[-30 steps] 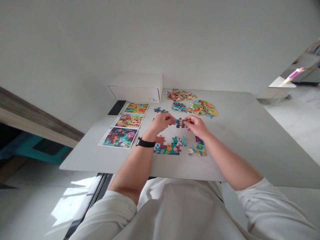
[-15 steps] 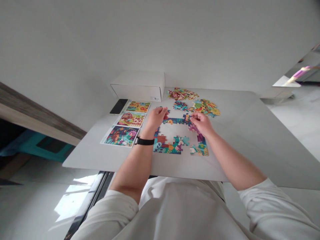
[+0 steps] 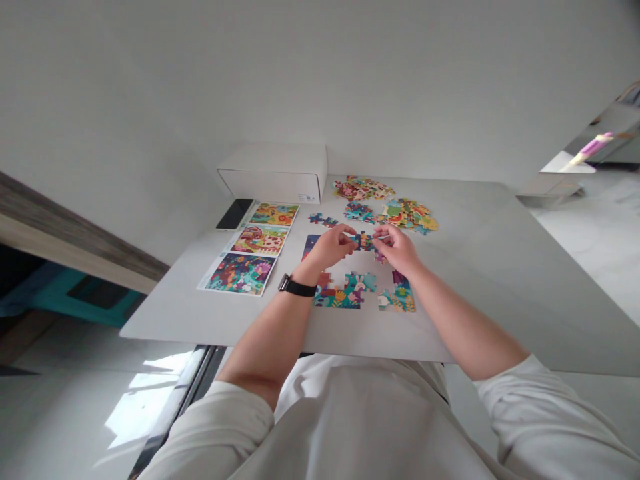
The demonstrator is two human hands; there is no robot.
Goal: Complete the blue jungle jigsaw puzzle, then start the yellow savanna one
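A short strip of jigsaw pieces (image 3: 364,241) is pinched between the fingertips of the left hand (image 3: 327,247) and the right hand (image 3: 400,250), both nearly closed, above the middle of the tabletop (image 3: 480,293). A part-assembled jigsaw section (image 3: 345,297) is laid just below the hands, towards the near edge, while loose pieces (image 3: 385,207) are heaped near the far edge.
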